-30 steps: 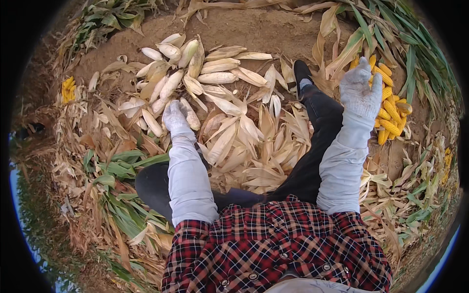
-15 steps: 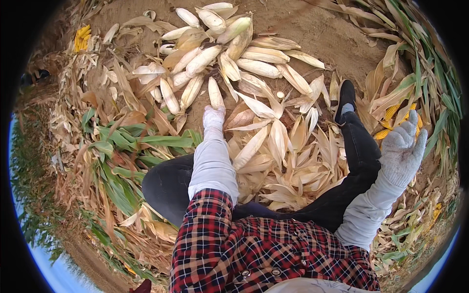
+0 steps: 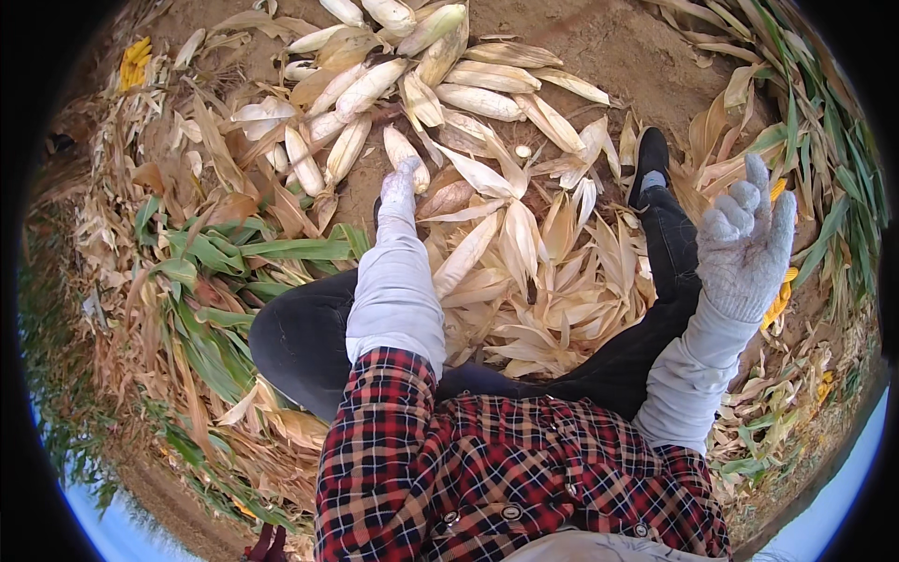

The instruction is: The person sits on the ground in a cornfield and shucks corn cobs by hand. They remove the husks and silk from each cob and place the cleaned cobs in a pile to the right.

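My left hand (image 3: 400,187), in a pale glove, reaches forward with its fingers closed at the lower end of a husk-covered ear of corn (image 3: 405,148). The fingertips are partly hidden. Beyond it lies a loose pile of ears in pale, dry husks (image 3: 370,89). My right hand (image 3: 746,229), in a grey-white knit glove, is raised off to the right. Its fingers are apart, some of them bent, and nothing shows in it. Behind that hand, bare yellow ears (image 3: 779,298) lie on the ground, partly covered from view.
Peeled dry husks (image 3: 534,300) lie heaped between my legs. Green and brown leaves (image 3: 220,272) spread on the left, and tall stalks (image 3: 829,140) line the right. A small group of yellow ears (image 3: 136,64) lies at the far left. My shoe (image 3: 652,155) rests beside the husks.
The ear at my left hand has gone from nearly upright to tilted in the view. My right hand has turned, its fingers more spread. The whole view has shifted a little.
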Demonstrator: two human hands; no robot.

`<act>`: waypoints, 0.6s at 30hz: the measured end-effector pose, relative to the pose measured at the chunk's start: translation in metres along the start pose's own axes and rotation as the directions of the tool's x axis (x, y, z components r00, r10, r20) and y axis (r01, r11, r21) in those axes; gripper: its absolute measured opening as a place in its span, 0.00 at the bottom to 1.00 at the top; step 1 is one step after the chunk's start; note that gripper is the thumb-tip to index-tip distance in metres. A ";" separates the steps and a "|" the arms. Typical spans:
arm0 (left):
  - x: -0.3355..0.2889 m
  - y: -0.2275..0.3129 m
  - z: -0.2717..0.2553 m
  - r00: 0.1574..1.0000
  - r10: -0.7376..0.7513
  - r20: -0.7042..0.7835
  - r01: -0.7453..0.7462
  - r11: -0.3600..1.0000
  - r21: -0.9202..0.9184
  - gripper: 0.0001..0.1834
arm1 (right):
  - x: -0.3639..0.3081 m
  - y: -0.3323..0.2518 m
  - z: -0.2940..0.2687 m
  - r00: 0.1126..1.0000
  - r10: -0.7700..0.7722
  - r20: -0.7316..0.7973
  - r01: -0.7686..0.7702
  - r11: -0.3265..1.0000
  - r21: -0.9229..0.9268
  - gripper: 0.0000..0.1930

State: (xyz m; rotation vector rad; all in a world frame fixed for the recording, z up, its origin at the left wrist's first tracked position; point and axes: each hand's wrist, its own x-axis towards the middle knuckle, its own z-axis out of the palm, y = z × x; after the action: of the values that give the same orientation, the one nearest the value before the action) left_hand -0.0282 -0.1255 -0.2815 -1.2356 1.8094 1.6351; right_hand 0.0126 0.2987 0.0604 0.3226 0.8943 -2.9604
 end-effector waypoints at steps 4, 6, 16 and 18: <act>-0.034 -0.008 -0.007 0.988 0.113 -0.104 0.021 0.573 0.819 0.49 | -0.001 0.014 -0.004 0.994 -0.037 -0.101 0.030 0.997 -0.070 0.27; -0.072 -0.017 0.005 0.996 0.013 0.087 -0.087 0.285 0.955 0.50 | -0.006 0.012 -0.005 0.997 -0.018 -0.075 0.014 0.999 -0.044 0.27; -0.264 -0.135 0.139 0.526 -0.389 0.756 -0.842 -0.111 0.528 0.26 | -0.015 0.004 -0.016 0.999 -0.050 0.001 0.050 0.999 0.011 0.25; -0.266 -0.117 0.132 0.597 -0.352 0.721 -0.791 -0.113 0.601 0.29 | -0.019 0.003 -0.017 0.998 -0.059 -0.019 0.059 0.998 -0.021 0.25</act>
State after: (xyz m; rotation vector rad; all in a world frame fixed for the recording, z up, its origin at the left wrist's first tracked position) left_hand 0.1727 0.0972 -0.1722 0.6496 1.8275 0.1553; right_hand 0.0351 0.3052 0.0488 0.3315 0.9517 -3.0047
